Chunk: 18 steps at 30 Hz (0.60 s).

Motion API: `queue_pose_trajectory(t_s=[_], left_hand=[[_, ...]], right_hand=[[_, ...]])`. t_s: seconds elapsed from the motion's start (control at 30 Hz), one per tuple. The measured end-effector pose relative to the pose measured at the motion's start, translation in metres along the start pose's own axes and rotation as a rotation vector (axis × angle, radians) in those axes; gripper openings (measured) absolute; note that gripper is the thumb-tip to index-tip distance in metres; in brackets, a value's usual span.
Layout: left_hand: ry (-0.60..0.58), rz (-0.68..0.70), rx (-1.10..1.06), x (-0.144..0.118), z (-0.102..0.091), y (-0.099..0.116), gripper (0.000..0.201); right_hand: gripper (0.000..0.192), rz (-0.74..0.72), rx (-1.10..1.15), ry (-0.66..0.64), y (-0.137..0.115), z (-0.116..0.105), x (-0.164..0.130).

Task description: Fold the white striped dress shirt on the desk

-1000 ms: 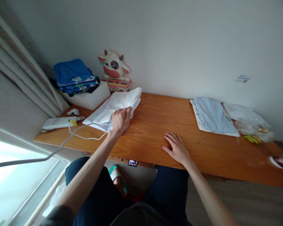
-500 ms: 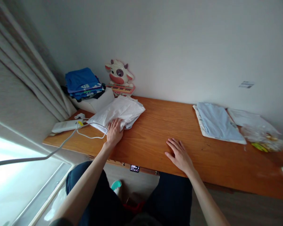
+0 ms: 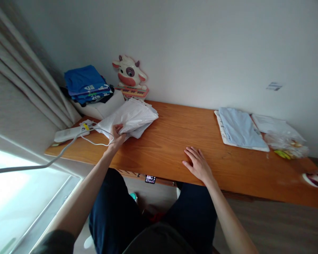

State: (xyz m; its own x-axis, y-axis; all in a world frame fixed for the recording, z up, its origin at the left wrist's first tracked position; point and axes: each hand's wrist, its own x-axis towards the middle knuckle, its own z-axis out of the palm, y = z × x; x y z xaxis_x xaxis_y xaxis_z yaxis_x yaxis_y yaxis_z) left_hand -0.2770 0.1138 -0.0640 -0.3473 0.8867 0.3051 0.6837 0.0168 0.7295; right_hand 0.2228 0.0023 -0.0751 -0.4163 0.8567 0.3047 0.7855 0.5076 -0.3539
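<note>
While the right hand (image 3: 198,165) lies flat, the left hand (image 3: 117,135) grips folded white cloth (image 3: 129,117).

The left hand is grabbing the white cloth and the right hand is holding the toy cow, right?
Not quite. In the head view the right hand lies flat on the bare wooden table; the toy cow stands untouched by the wall. The left hand does grip the white cloth.

Both forearms are bare from the elbow down, ending in the bare left hand (image 3: 117,135) and the bare right hand (image 3: 198,166), with no ring, watch or glove visible on either. A dark, perhaps charcoal, short sleeve (image 3: 57,242) shows at the left upper arm. The legs wear dark navy blue trousers (image 3: 116,211), plain, unpatterned cloth.
</note>
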Motion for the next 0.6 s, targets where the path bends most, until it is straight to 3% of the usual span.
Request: queue_pose_trajectory(t_s=[0.1,0.17,0.27,0.33,0.4,0.5,0.6], left_hand=[[0.106,0.006,-0.001,-0.016,-0.008,0.010,0.040],[0.197,0.037,0.032,-0.022,-0.010,0.028,0.032],[0.249,0.198,0.053,-0.026,-0.001,0.078,0.030],[0.192,0.342,0.012,-0.038,0.014,0.122,0.028],[0.039,0.501,-0.077,-0.066,0.035,0.169,0.023],[-0.279,0.684,-0.153,-0.138,0.068,0.226,0.030],[-0.752,0.834,-0.228,-0.215,0.091,0.254,0.048]], right_hand=[[0.060,-0.007,-0.014,0.004,0.000,0.001,0.000],[0.060,-0.009,-0.017,0.003,0.000,0.002,0.000],[0.059,-0.007,0.010,0.001,0.000,0.002,0.000],[0.059,0.002,0.085,0.003,0.001,0.000,-0.001],[0.064,0.051,0.261,0.045,0.006,-0.003,-0.003],[0.071,0.223,0.596,0.272,0.020,-0.008,-0.007],[0.069,0.375,0.695,0.460,0.034,-0.010,-0.012]])
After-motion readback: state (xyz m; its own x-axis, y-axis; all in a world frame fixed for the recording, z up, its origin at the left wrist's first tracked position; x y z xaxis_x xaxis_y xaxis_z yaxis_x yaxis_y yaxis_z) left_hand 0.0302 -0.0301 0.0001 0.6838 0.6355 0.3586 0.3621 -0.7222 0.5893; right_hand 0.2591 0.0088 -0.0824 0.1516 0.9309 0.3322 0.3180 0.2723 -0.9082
